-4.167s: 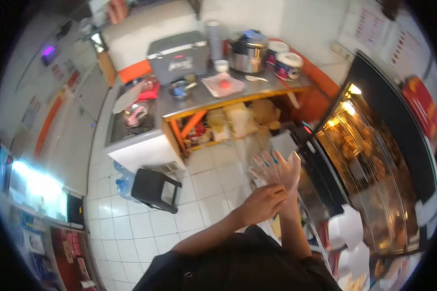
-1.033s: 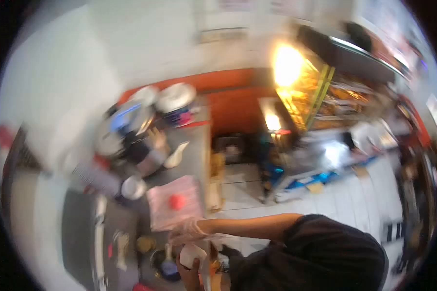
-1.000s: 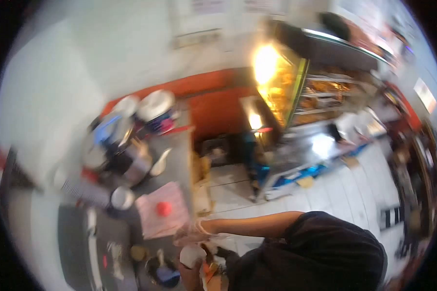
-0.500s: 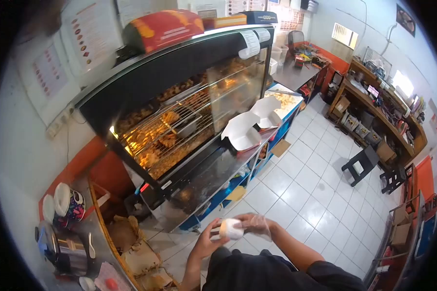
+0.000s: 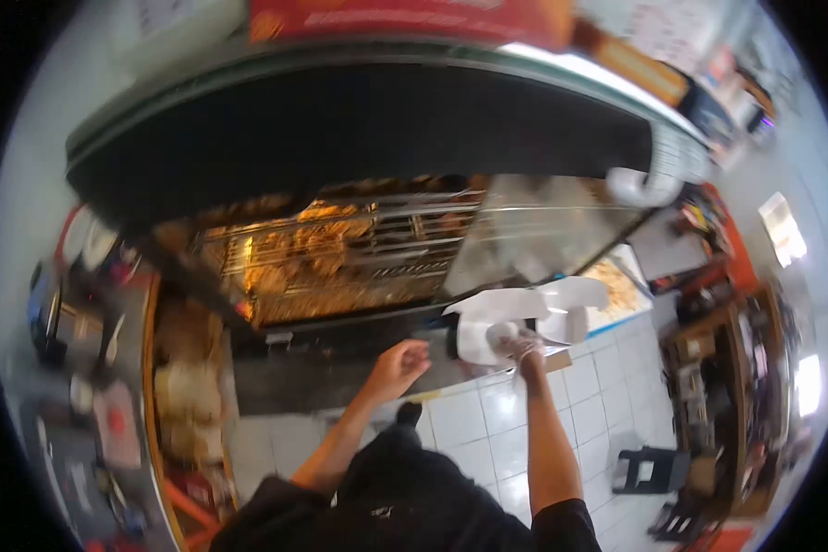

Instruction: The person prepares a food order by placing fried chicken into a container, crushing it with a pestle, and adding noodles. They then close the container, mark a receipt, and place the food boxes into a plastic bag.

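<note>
My right hand [image 5: 526, 348], in a clear plastic glove, reaches into the nearer white takeaway box [image 5: 477, 342]. Its fingers are closed on a small whitish cup [image 5: 502, 335], blurred by motion, inside the box. Beside it stands a second open white box [image 5: 566, 317]. My left hand [image 5: 401, 366] hovers in front of the display warmer's lower ledge [image 5: 340, 373], its fingers curled in and nothing seen in them.
A heated display warmer [image 5: 368, 120] with fried food [image 5: 313, 244] on wire racks fills the middle. A tray of pale food [image 5: 619, 293] lies right of the boxes. Left is a side counter [image 5: 74, 460]; a black stool [image 5: 650, 471] stands on the tiled floor [image 5: 488, 451].
My view has turned toward the warmer. My right hand has carried the small cup from in front of my body into the nearer box. The left hand has come off the cup.
</note>
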`<state>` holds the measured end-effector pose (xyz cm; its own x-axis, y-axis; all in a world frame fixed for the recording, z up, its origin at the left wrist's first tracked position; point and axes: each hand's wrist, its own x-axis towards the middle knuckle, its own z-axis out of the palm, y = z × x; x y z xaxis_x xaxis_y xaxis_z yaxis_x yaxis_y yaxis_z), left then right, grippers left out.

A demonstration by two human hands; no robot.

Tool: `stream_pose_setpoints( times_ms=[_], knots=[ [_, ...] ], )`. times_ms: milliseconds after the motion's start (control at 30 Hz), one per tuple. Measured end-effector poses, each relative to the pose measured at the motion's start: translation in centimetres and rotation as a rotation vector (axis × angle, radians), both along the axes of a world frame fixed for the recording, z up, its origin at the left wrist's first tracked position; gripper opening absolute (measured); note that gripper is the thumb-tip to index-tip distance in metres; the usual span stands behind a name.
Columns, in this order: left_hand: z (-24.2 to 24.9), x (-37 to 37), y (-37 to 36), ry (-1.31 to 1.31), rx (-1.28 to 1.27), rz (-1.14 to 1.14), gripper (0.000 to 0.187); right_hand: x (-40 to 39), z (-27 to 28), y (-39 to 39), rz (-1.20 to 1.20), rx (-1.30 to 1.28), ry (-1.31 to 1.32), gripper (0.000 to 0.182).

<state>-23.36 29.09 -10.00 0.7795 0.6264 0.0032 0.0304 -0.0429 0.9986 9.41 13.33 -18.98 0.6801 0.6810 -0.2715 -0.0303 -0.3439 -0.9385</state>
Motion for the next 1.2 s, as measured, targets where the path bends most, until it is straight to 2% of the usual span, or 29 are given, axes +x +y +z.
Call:
stream_pose_setpoints(
  times_ms=[33, 67, 133, 167, 200, 233, 267, 300, 333, 367, 400, 433, 467, 500, 533, 600, 667, 733, 767, 967, 1133, 1200],
  knots=[
    [0.9, 0.7, -0.2, 0.074, -0.014, -0.051, 0.042, 2.4, -3.2, 0.4, 0.068, -0.018, -0.079, 0.044],
    [1.8, 1.2, -0.3, 0.137, -0.019, -0.112, 0.044, 1.0, 1.3, 2.1, -0.028, -0.045, 0.282, 0.042],
    [2.5, 1.0, -0.8, 0.157, 0.039, -0.212, 0.047, 2.0, 0.2, 3.4, 0.011, -0.132, 0.430, 0.037],
    [2.6, 0.6, -1.1, 0.162, 0.063, -0.260, 0.048, 2.8, -0.3, 3.7, 0.092, -0.181, 0.370, 0.033],
    [2.3, -0.5, -1.8, 0.202, 0.068, -0.197, 0.049, 3.4, -0.2, 3.9, 0.375, -0.315, -0.083, 0.030],
    [1.9, -1.9, -2.8, 0.244, 0.069, -0.134, 0.050, 3.3, 1.1, 4.0, 0.666, -0.533, -0.776, 0.028],
    [1.5, -3.3, -3.7, 0.284, 0.069, -0.075, 0.051, 2.0, 2.9, 4.2, 0.715, -0.599, -1.118, 0.026],
    [0.3, -5.1, -4.9, 0.282, -0.028, 0.037, 0.053, -1.0, 5.4, 5.4, 0.548, -0.589, -0.945, 0.023],
    [-0.8, -6.9, -6.6, 0.270, -0.126, 0.187, 0.053, -4.1, 8.0, 6.7, 0.368, -0.551, -0.784, 0.020],
    [-1.8, -8.8, -8.3, 0.259, -0.221, 0.327, 0.054, -4.4, 1.3, 6.7, 0.455, -0.093, -0.607, 0.017],
    [-2.3, -10.3, -9.5, 0.253, -0.305, 0.457, 0.055, -13.0, 13.1, 9.8, 0.662, -0.273, -0.502, 0.018],
    [-2.5, -11.6, -10.5, 0.306, -0.329, 0.523, 0.055, -16.2, 12.8, 11.7, 0.860, -0.015, -0.549, 0.018],
    [-2.6, -12.8, -11.8, 0.363, -0.358, 0.583, 0.054, -20.2, 16.0, 14.3, 1.001, 0.147, -0.690, 0.019],
    [-2.6, -13.5, -13.0, 0.417, -0.393, 0.642, 0.054, -23.2, 16.3, 16.6, 0.978, 0.165, -0.655, 0.026],
    [-2.5, -13.7, -13.8, 0.393, -0.420, 0.650, 0.054, -25.4, 16.3, 19.2, 0.986, 0.275, -0.848, 0.034],
    [-2.5, -14.6, -14.3, 0.349, -0.452, 0.660, 0.053, -29.0, 16.2, 24.7, 0.827, 0.439, -0.937, 0.041],
    [-2.9, -15.4, -14.8, 0.339, -0.436, 0.684, 0.054, -31.0, 16.5, 29.0, 0.840, 0.025, -1.064, 0.046],
    [-2.1, -16.3, -14.4, 0.330, -0.448, 0.719, 0.055, -30.9, 12.7, 34.4, 1.039, -0.433, -1.674, 0.054],
    [-1.6, -16.7, -14.3, 0.305, -0.498, 0.788, 0.052, -30.9, 12.1, 36.5, 1.084, -0.533, -1.727, 0.053],
    [-4.4, -23.1, -15.5, 0.409, -0.472, 0.878, 0.046, -30.5, 12.4, 43.0, 1.054, -0.614, -1.416, 0.050],
    [-4.8, -27.0, -14.8, 0.526, -0.532, 0.959, 0.046, -31.2, 11.5, 40.7, 0.860, -0.463, -1.368, 0.047],
    [-5.9, -27.5, -14.7, 0.456, -0.537, 0.985, 0.045, -32.3, 11.0, 38.5, 0.786, -0.367, -1.332, 0.046]
  ],
)
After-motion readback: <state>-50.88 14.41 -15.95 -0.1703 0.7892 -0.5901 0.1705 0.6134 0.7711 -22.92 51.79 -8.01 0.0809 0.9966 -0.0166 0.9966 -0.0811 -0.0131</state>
